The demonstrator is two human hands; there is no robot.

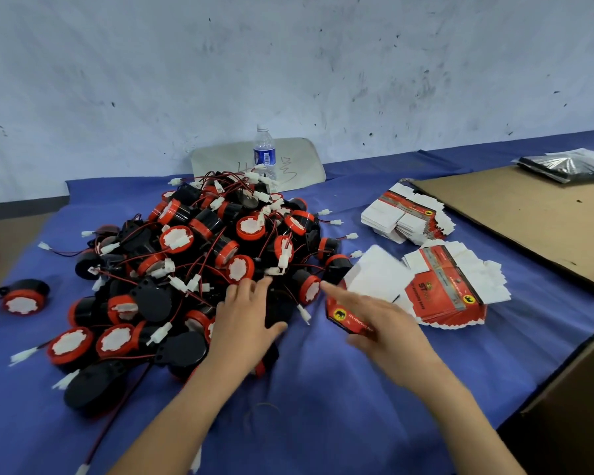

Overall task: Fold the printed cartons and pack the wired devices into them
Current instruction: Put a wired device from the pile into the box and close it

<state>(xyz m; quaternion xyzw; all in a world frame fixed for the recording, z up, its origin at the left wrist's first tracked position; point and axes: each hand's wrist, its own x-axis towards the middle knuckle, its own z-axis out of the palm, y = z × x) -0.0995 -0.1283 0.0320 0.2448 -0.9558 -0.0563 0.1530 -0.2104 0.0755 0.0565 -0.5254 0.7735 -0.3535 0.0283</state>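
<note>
Currently: left hand (247, 320) lies with fingers spread on the near edge of the device pile (192, 262), gripping nothing as far as I can tell. Right hand (381, 323) grips one red carton (343, 317), index finger out. It's blurred, so can't tell if it's squared up.

Advice: take a single device from the edge, free its wire from the neighbours, coil the lead before inserting.

Carton shows nothing inside. Flat cartons (450, 286) are stacked just right of it, with a second stack (405, 214) further back on the worktop (340, 389). Cardboard box (580, 389) at right edge: inside hidden.
</note>
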